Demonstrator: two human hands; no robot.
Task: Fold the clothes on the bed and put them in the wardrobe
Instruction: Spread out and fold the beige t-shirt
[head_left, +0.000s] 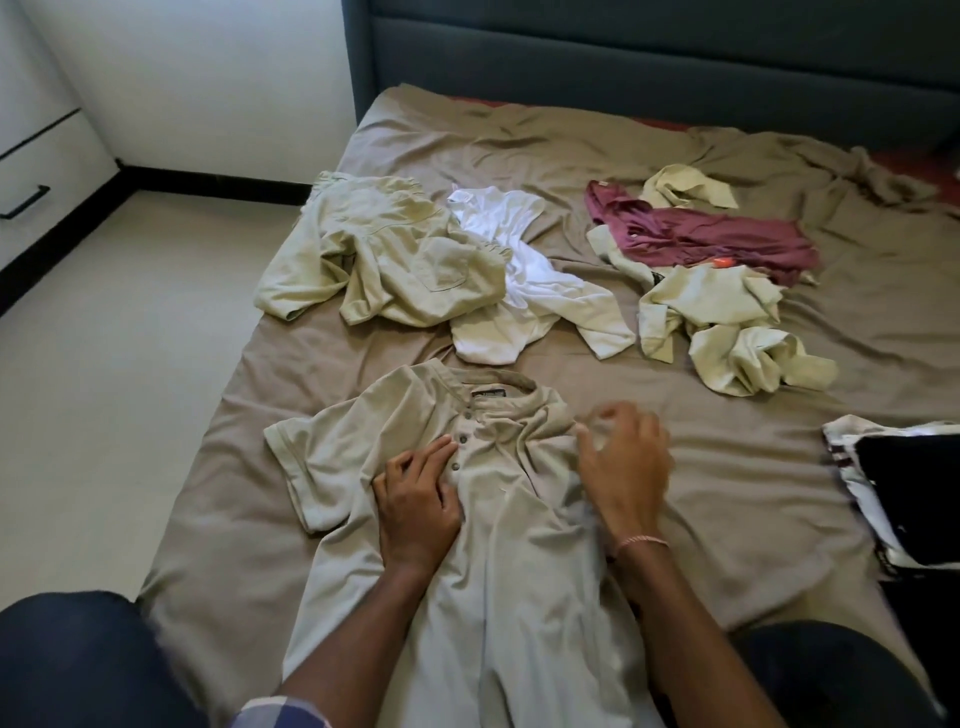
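The fingers (434, 457) of the left hand (415, 499) lie spread and nearly straight, pressing flat on the chest of the beige shirt (498, 582) just beside its buttons. The right hand (623, 462) is blurred over the shirt's shoulder on the person's right. Its fingers (605, 415) look curled, but I cannot tell whether they pinch cloth or hold nothing.

The shirt lies face up at the near edge of the bed (753, 509), collar away from the person, one short sleeve splayed to the left, the body ridged with wrinkles. It looks a thin, soft knit: light and limp, likely to sag wherever it is unsupported and to drag on the brown sheet rather than slide. I judge the best hold to be a pinch at the shoulder seam and hem, with the other palm pinning the fold line after a smoothing pass.

Beyond it, unfolded, lie a khaki garment (384, 254), a white top (519, 270), a maroon garment (717, 234) and pale pieces (727, 322). A black-and-white pile (904, 493) sits at the right edge. A white cupboard front (31, 156) at far left may be the wardrobe
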